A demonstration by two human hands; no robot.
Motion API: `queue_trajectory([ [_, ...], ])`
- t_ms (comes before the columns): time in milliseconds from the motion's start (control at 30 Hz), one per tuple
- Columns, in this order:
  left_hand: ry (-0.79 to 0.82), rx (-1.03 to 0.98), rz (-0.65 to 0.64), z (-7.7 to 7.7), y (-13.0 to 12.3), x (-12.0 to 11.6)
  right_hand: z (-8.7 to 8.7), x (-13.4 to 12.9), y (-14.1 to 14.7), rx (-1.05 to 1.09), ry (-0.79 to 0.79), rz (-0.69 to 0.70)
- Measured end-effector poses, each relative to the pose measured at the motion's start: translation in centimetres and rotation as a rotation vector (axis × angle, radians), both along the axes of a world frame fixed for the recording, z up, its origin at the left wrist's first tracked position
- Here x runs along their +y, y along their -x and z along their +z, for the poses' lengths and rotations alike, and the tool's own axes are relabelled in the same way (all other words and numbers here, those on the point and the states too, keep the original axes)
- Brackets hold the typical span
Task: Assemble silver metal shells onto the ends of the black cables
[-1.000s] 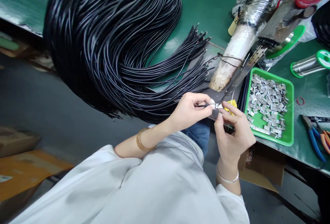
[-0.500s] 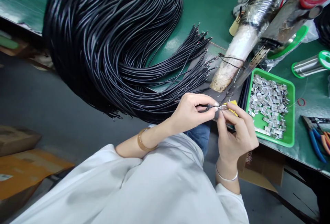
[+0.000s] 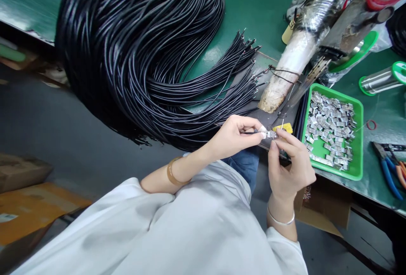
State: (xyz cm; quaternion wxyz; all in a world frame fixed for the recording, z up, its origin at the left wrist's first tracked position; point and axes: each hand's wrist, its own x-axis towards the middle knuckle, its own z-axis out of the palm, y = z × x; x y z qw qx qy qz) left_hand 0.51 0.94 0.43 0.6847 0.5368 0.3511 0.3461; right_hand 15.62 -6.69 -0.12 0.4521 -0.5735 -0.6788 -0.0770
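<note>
My left hand (image 3: 233, 137) pinches a black cable (image 3: 249, 132) close to its end. At that end sits a small silver metal connector (image 3: 270, 134), just beyond the left fingertips. My right hand (image 3: 290, 163) is curled around the connector's other side, its index fingertip at the right end and its thumb just below. Its exact contact is hard to make out. Behind the fingers lies a yellow sponge (image 3: 287, 127), and a thin wire of solder (image 3: 282, 123) comes down beside it.
A large bundle of black cables (image 3: 152, 63) covers the bench at left. A green tray (image 3: 357, 140) of metal connectors stands right of my hands. A taped duct (image 3: 282, 74) hangs above. Pliers (image 3: 387, 173) and a solder spool (image 3: 377, 81) lie farther right.
The connector now shows more plainly between my hands. My right fingers have loosened and shifted slightly, while my left hand keeps its pinch on the cable.
</note>
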Motion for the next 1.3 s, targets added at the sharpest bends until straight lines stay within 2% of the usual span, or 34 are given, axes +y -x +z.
queue_trajectory([
  [133, 0.014, -0.039, -0.030, -0.1, 0.0, 0.1, 0.0, 0.2, -0.1, -0.039, 0.021, -0.001],
  [333, -0.011, -0.059, 0.006, -0.2, -0.1, -0.2, 0.2, 0.3, 0.1, -0.038, 0.025, -0.015],
  [500, 0.050, -0.072, -0.162, 0.0, 0.6, -0.2, 0.2, -0.1, -0.8, -0.065, 0.083, 0.094],
  [567, 0.046, -0.080, -0.182, -0.1, 0.7, -0.6, 0.1, -0.3, -1.3, -0.085, 0.109, 0.141],
  [667, -0.121, -0.001, -0.066, 0.0, 0.5, -1.6, -0.1, -0.6, -1.9, -0.005, 0.124, 0.068],
  [733, -0.313, 0.056, 0.013, 0.2, 0.3, -2.2, -0.1, -0.8, -2.1, 0.206, 0.183, 0.007],
  [800, -0.394, 0.043, -0.044, 0.5, 0.4, -2.4, 0.0, -0.9, -2.1, 0.461, 0.295, 0.053],
  [867, -0.237, -0.037, -0.245, 0.5, 0.8, -2.1, 0.2, -0.9, -1.9, 0.580, 0.373, 0.152],
  [933, 0.056, -0.124, -0.436, 0.2, 1.2, -1.4, 0.5, -0.9, -1.4, 0.511, 0.349, 0.155],
  [967, 0.167, -0.153, -0.459, -0.1, 1.4, -1.1, 0.7, -0.9, -1.1, 0.434, 0.295, 0.119],
  [1033, 0.300, -0.176, -0.374, -0.7, 1.6, -0.7, 1.1, -0.9, -0.5, 0.271, 0.152, 0.022],
  [1133, 0.309, -0.168, -0.193, -1.1, 1.4, -0.8, 1.8, -1.2, 0.2, 0.126, 0.038, -0.050],
  [1200, 0.258, -0.161, -0.160, -1.1, 1.3, -1.1, 2.0, -1.5, 0.4, 0.063, 0.094, -0.025],
  [1300, 0.182, -0.165, -0.178, -0.8, 1.2, -1.4, 1.9, -1.6, 0.4, -0.045, 0.213, 0.059],
])
